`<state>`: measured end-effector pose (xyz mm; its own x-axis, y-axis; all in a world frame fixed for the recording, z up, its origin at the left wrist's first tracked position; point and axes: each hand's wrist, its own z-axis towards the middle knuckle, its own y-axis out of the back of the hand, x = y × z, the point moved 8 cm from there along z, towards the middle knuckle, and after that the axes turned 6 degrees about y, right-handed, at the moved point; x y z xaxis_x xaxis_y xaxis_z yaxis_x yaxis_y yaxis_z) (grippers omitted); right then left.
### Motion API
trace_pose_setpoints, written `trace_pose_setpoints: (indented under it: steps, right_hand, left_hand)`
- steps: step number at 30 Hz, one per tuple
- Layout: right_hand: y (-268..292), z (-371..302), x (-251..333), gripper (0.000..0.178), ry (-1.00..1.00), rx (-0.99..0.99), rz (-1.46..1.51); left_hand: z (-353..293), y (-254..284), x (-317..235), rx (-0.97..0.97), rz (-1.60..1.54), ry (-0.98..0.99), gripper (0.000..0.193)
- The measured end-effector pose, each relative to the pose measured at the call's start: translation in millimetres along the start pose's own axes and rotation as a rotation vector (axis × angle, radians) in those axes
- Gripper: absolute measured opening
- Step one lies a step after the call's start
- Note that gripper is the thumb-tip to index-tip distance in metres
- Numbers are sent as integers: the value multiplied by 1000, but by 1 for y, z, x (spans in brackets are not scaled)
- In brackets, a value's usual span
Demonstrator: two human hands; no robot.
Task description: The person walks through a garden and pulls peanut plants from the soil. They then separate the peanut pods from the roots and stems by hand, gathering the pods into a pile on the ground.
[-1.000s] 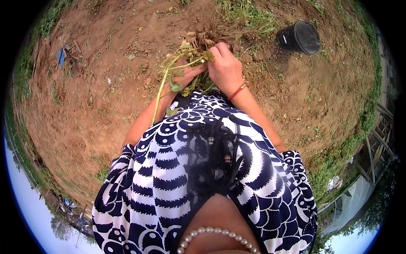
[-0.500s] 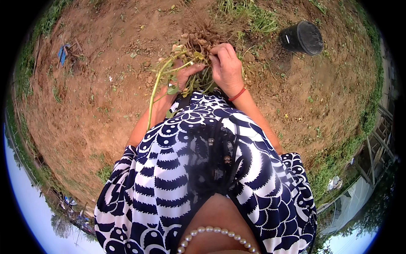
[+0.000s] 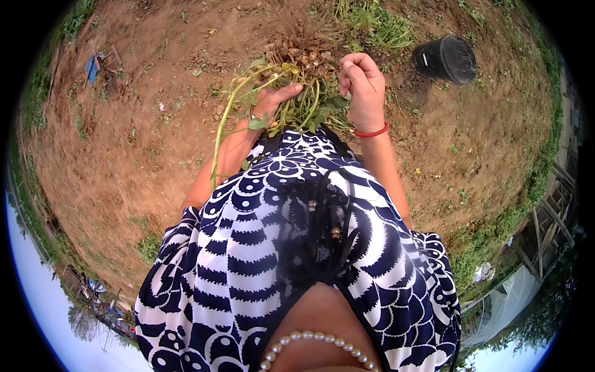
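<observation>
A pulled-up peanut plant (image 3: 316, 102) lies upside down before me, leaves and stems toward my body. Its brown root clump (image 3: 304, 53), hung with pods and soil, points away. My left hand (image 3: 273, 102) is closed round the stems, its thumb lying across them. A long pale-green stem (image 3: 224, 118) trails down over my left forearm. Just right of the roots, apart from them, my right hand (image 3: 365, 87) is raised with fingers curled together. Whether something small is in that pinch is hidden. A red band circles the right wrist.
A black bucket (image 3: 445, 60) sits on the brown soil (image 3: 149, 155) at the far right. Cut green plants (image 3: 378, 28) lie beyond the roots. A blue piece with sticks (image 3: 93, 68) is at the far left. Wooden poles (image 3: 551, 217) stand along the right edge.
My right hand has moved off the root clump, to the right, and its fingers have curled. More of the roots and leaves shows. The left hand keeps its hold on the stems.
</observation>
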<state>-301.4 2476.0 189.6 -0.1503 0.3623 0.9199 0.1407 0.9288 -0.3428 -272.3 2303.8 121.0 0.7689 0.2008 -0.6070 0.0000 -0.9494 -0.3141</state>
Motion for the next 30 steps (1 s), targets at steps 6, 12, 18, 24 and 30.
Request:
trace_pose_setpoints:
  steps: [6, 12, 18, 24, 30]
  right_hand:
    - [-32, 6, 19, 35, 376, -16, -1065]
    - [-41, 9, 13, 36, 464, 145, -1129]
    - [-29, 12, 11, 31, 232, 59, -1078]
    - [-33, 22, 2, 30, 258, 258, -1168]
    - [-49, 17, 18, 31, 244, 249, -1378]
  left_hand:
    - [8, 1, -3, 80, 62, -209, 48]
    - [11, 7, 6, 100, 20, -118, 46]
    - [8, 10, -1, 24, 70, -211, 56]
    - [13, 16, 10, 54, 14, -121, 60]
    - [1, 13, -3, 29, 118, -261, 57]
